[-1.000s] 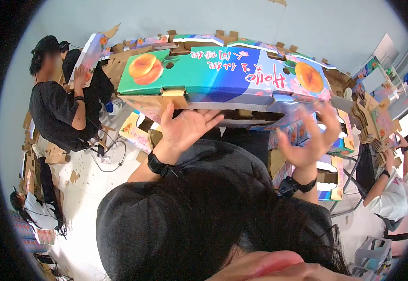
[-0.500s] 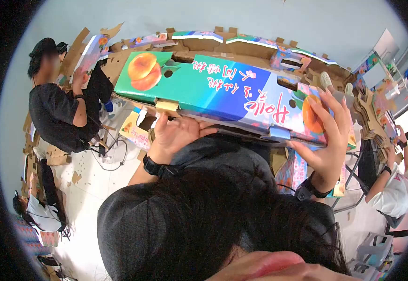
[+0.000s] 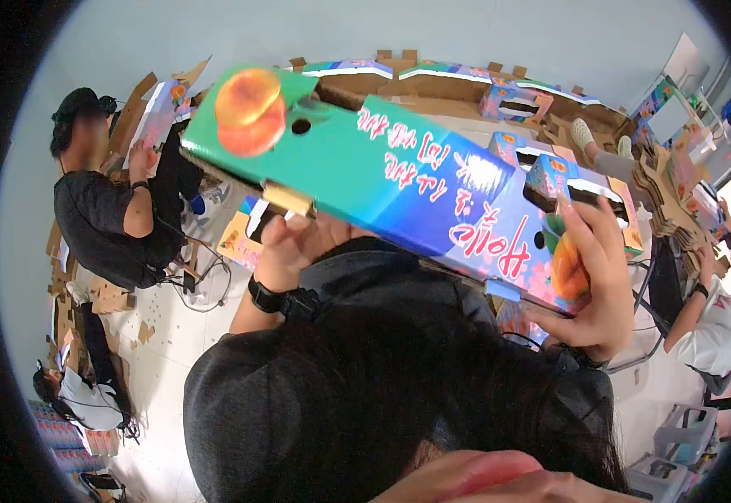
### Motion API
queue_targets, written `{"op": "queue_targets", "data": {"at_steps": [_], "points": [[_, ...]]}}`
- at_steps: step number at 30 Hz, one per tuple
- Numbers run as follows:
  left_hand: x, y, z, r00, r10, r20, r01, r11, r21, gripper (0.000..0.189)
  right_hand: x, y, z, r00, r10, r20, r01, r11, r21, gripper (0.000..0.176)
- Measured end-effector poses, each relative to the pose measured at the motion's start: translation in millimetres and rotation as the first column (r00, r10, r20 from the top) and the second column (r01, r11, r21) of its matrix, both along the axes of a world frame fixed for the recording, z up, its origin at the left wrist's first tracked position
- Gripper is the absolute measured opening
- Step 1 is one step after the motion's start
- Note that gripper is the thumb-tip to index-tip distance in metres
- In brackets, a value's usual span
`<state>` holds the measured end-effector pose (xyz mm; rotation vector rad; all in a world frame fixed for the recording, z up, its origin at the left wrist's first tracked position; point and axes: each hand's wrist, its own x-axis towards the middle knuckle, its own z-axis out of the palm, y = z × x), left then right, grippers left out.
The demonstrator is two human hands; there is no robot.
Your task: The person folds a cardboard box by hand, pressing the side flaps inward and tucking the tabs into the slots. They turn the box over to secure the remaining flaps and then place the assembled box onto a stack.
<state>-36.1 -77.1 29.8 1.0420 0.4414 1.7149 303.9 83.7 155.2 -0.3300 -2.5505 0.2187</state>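
Observation:
A long cardboard fruit box [image 3: 407, 168] with peach pictures and a green, blue and pink printed face is held up across my chest, tilted down toward the right. My right hand [image 3: 596, 281] grips its right end, the thumb along the near edge and the fingers over the printed face. My left hand [image 3: 290, 251] supports the near edge toward the left end, beside a yellowish cardboard tab [image 3: 287, 199]; its fingers are partly hidden beneath the box and slightly blurred. A blue tab [image 3: 502, 290] sticks out of the near edge by my right hand.
Behind the held box, several printed cartons [image 3: 512, 99] and flat cardboard pieces line the wall. Another peach carton [image 3: 244, 239] stands at the left. Co-workers sit at the left [image 3: 101, 201] and right [image 3: 717, 327]. A cable [image 3: 210, 285] and cardboard scraps lie on the floor.
The box has tilted, its right end dropping toward me and its left end rising slightly. My right hand has moved down with it. More cartons show behind.

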Motion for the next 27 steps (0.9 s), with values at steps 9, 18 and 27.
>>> {"op": "queue_targets", "data": {"at_steps": [9, 18, 27], "points": [[0.3, 4.4, 47.5, 0.977, 0.079, -0.198, -0.093, 0.994, -0.063, 0.064, -9.2, 36.9, -33.6, 0.96, 0.048, -0.275, -0.112, 0.968, -0.222, 0.098], [-10.2, 5.1, 48.9, 0.601, -0.502, -0.621, 0.459, 0.854, -0.245, 0.09, 5.5, 76.7, -60.5, 0.889, -0.005, -0.457, -0.269, 0.803, -0.532, 0.104], [-7.7, 57.8, -30.8, 0.581, -0.343, -0.738, -0.049, 0.891, -0.452, 0.085, 22.7, 103.4, -80.5, 0.852, -0.158, -0.5, -0.235, 0.738, -0.633, 0.109]]}}
